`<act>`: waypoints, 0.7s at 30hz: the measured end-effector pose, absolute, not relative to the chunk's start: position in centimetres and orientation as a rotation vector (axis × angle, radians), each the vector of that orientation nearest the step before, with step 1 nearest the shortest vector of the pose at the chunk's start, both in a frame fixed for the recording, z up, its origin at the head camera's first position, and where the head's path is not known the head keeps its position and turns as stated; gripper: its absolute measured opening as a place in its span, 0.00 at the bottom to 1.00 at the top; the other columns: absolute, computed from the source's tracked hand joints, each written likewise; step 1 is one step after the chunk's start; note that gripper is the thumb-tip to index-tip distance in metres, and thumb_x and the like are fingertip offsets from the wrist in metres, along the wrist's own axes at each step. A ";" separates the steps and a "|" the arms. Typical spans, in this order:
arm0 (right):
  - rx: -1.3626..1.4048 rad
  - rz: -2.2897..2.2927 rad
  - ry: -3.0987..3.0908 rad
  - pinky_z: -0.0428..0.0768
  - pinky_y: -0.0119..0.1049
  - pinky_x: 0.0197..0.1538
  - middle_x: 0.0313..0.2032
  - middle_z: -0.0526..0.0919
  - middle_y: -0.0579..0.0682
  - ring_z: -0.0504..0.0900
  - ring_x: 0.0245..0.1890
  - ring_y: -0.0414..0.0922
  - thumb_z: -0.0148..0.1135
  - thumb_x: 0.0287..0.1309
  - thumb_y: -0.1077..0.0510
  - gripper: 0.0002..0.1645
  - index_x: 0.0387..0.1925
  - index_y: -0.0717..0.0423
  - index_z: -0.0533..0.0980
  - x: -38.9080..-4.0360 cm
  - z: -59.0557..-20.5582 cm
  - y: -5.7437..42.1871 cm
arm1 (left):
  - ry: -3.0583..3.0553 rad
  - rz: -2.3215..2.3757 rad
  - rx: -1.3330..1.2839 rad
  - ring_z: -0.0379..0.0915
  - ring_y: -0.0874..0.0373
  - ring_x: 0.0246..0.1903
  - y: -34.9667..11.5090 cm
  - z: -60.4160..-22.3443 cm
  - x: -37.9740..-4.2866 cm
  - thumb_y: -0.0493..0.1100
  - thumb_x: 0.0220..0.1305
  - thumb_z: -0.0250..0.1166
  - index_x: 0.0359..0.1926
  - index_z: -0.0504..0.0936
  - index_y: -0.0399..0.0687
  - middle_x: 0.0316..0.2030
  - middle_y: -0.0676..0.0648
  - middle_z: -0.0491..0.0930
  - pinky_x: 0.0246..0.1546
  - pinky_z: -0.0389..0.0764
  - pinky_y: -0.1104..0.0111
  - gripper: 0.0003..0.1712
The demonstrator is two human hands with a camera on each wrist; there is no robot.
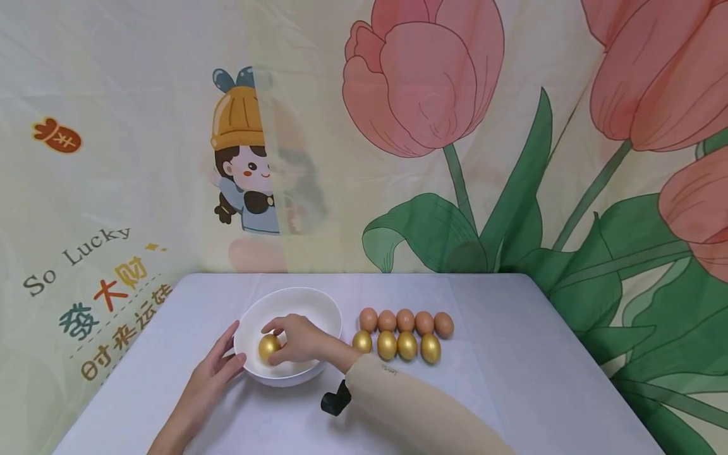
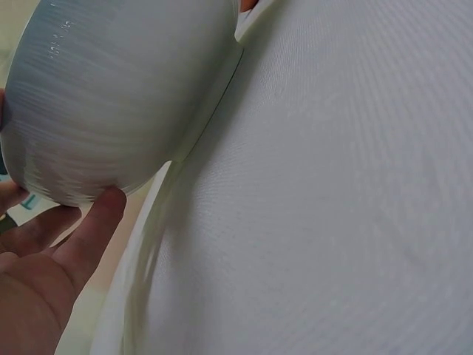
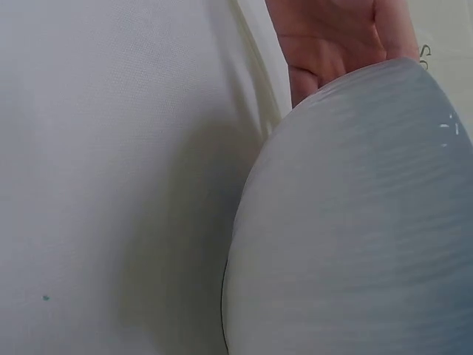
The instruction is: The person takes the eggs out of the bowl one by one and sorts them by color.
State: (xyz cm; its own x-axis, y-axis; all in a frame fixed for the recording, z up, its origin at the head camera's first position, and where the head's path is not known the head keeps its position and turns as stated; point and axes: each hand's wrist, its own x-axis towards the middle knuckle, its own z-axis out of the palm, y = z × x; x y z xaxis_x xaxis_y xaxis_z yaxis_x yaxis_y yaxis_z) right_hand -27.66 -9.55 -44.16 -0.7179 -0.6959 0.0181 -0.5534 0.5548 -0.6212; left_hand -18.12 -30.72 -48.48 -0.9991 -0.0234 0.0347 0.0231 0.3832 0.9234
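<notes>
A white bowl point(image 1: 296, 380) stands on the table's left half. My left hand point(image 1: 215, 363) holds its left side, thumb and fingers spread along the outer wall; in the left wrist view the fingertips point(image 2: 109, 203) touch that wall. Inside the bowl, my right hand point(image 1: 298, 341) pinches a gold egg point(image 1: 269, 348) between thumb and fingers, near the left inner wall. From the right wrist, the bowl's outside point(image 3: 355, 207) hides the right hand and the egg, while the left palm point(image 3: 332, 44) shows beyond the rim.
Right of the bowl lie two rows of eggs: several brown eggs point(image 1: 406, 320) behind, several gold eggs point(image 1: 407, 346) in front. A black device point(image 1: 337, 399) sits at the right wrist. A printed cloth point(image 1: 318, 253) hangs behind the white table point(image 1: 489, 316).
</notes>
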 end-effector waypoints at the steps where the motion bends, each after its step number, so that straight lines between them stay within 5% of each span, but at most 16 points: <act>1: -1.037 -0.909 2.558 0.72 0.23 0.54 0.52 0.89 0.48 0.80 0.50 0.37 0.82 0.55 0.56 0.33 0.63 0.50 0.82 -27.7 -44.2 -9.7 | -2.583 -1.718 0.005 0.70 0.83 0.55 -30.8 -48.5 -18.1 0.54 0.82 0.59 0.87 0.50 0.58 0.77 0.35 0.64 0.54 0.76 0.82 0.42; 5: -1.015 -0.910 2.559 0.72 0.22 0.52 0.51 0.89 0.46 0.79 0.47 0.37 0.82 0.55 0.57 0.31 0.61 0.49 0.83 -27.7 -44.4 -10.2 | -2.611 -1.711 0.028 0.71 0.77 0.59 -30.8 -48.4 -18.1 0.56 0.81 0.58 0.87 0.49 0.59 0.78 0.35 0.63 0.54 0.77 0.82 0.43; 13: -0.965 -0.868 2.598 0.72 0.22 0.53 0.47 0.88 0.38 0.79 0.47 0.33 0.82 0.55 0.54 0.28 0.59 0.45 0.84 -27.6 -44.8 -10.7 | -2.612 -1.715 0.040 0.67 0.88 0.52 -30.7 -48.4 -18.2 0.57 0.81 0.58 0.87 0.49 0.59 0.78 0.35 0.62 0.54 0.76 0.82 0.43; 21: -0.992 -0.939 2.586 0.74 0.21 0.48 0.45 0.86 0.36 0.79 0.38 0.32 0.81 0.54 0.54 0.28 0.58 0.46 0.85 -27.6 -43.7 -9.5 | -2.584 -1.717 0.001 0.68 0.86 0.54 -30.7 -48.3 -18.1 0.55 0.82 0.58 0.87 0.50 0.58 0.77 0.35 0.63 0.54 0.76 0.82 0.42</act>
State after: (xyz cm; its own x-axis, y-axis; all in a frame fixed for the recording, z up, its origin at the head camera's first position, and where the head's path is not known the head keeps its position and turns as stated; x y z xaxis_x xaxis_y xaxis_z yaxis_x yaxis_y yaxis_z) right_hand -27.62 -9.52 -43.72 -0.7494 -0.6616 0.0251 -0.5234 0.5689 -0.6343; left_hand -18.11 -30.72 -48.35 -0.9992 -0.0222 0.0319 0.0208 0.3876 0.9216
